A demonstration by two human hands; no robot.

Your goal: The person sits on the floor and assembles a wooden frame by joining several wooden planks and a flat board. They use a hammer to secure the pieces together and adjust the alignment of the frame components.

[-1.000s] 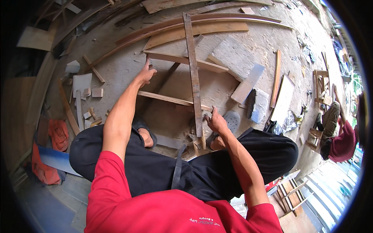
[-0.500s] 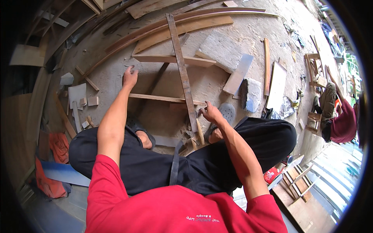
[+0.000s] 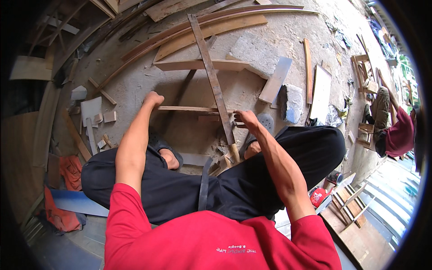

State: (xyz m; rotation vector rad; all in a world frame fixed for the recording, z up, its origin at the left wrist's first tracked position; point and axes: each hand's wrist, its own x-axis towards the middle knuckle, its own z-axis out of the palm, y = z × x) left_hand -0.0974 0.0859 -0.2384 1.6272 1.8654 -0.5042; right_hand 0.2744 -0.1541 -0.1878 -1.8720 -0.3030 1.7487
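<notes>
Across the space between my feet runs a narrow plywood board [image 3: 189,108], seen mostly along its layered edge. My left hand [image 3: 154,99] is closed at its left end, the fingertips mostly hidden behind the knuckles. At the right end, my right hand [image 3: 246,119] grips the board with bent fingers. A long dark wooden strip [image 3: 208,67] passes over this board and over a second plywood board [image 3: 202,65] lying farther off. The strip's near end reaches down beside my right foot, close to a light wooden piece [image 3: 234,153].
Long planks [image 3: 216,32] lie at the far side. Right of my hands are a concrete block [image 3: 290,103], a pale board [image 3: 273,83] and a wooden batten [image 3: 308,69]. Wood offcuts [image 3: 109,116] lie at left. Another person [image 3: 399,135] sits at the far right.
My left hand has come down and closed at the board's left end. The board's right end has shifted away from me, with my right hand still at it.
</notes>
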